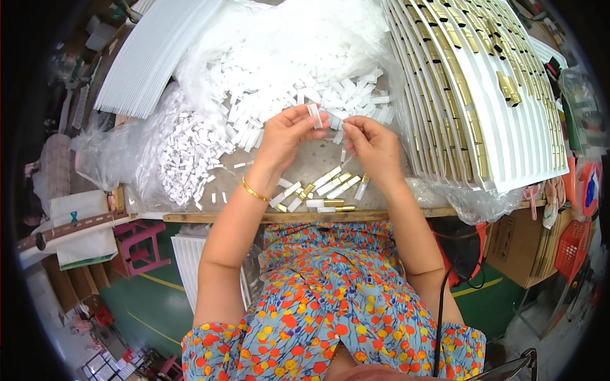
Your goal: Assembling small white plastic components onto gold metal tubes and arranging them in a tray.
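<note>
My left hand point(284, 134) pinches a small see-through rectangular tube point(315, 116) between thumb and fingertips, above the table. Just to its right, my right hand point(377, 151) has thumb and forefinger pressed together; whatever they hold is too small to make out. A short white strip point(343, 154) shows below the right fingers, and I cannot tell whether they touch it. Between my forearms, near the table's front edge, lie several white-and-gold tubes point(328, 185). Beyond both hands spreads a heap of loose frosted tubes point(346, 95). Left of my left wrist is a pile of tiny white pieces point(188, 152).
At the right stand stacked white ridged trays point(521, 143) bearing gold pieces. A stack of white ridged sheets point(149, 57) lies at the far left. Crumpled plastic film point(286, 25) surrounds the heaps. The table's wooden front edge point(210, 217) runs before me; a cardboard box point(518, 247) stands lower right.
</note>
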Tool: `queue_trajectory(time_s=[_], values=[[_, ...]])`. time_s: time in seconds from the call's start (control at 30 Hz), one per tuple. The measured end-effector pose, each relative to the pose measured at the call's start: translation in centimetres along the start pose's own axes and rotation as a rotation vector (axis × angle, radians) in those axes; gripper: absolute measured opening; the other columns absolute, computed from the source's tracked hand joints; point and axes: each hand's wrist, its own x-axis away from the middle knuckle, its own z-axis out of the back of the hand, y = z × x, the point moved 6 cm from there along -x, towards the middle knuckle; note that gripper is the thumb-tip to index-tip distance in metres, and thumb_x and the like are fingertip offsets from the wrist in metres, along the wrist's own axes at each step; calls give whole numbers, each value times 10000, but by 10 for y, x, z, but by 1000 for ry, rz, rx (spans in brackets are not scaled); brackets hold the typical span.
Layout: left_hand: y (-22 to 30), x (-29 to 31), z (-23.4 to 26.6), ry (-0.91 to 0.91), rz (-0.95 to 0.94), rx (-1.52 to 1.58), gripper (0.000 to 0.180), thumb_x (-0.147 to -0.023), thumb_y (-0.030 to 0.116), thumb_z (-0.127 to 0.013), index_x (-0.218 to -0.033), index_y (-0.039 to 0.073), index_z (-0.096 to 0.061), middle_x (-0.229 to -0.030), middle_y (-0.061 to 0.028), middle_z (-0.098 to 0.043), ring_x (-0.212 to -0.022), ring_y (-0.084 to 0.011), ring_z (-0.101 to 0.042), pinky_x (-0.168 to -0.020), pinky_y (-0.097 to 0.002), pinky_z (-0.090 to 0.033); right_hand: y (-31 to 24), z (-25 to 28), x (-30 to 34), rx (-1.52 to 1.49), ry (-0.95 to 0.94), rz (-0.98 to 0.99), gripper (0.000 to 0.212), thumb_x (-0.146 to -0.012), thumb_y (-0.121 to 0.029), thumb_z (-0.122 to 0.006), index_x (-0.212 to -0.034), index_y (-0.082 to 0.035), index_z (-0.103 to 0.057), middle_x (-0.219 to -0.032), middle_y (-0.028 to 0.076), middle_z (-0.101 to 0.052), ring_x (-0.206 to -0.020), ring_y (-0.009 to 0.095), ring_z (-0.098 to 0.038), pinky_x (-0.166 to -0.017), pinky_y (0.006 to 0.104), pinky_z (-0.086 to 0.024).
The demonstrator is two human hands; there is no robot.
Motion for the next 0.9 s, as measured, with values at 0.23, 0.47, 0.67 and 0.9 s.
queue_trajectory(time_s=[0.23, 0.47, 0.67, 0.9], values=[[-10, 19, -13, 3, 183, 363, 241, -850, 29, -590, -1075, -57, -577, -987, -150, -646, -852, -198, -651, -702, -262, -561, -25, -14, 2, 366, 67, 465, 107, -829, -82, -600, -903, -7, -618, -763, 123, -614, -650, 242, -598, -581, 310, -466], [-8, 26, -16, 55, 134, 220, 223, -848, 21, -591, -1056, -59, -589, -945, -130, -650, -848, -169, -643, -705, -257, -553, -39, -17, 13, 415, 166, 688, 98, -801, -42, -618, -894, -10, -619, -803, 127, -620, -678, 271, -611, -581, 330, -483], [2, 34, -28, 53, 80, 218, 216, -862, 28, -570, -1055, -67, -589, -929, -92, -653, -830, -117, -624, -714, -242, -539, -48, -27, 18, 545, 171, 831, 137, -779, -21, -633, -915, -11, -627, -828, 125, -622, -697, 265, -615, -586, 338, -490], [2, 34, -20, 66, 93, 284, 205, -859, 9, -557, -1045, -70, -595, -921, -110, -652, -818, -131, -625, -721, -252, -538, -49, -29, 19, 483, 90, 874, 216, -756, -1, -634, -972, -12, -634, -922, 119, -621, -781, 263, -622, -618, 316, -496]])
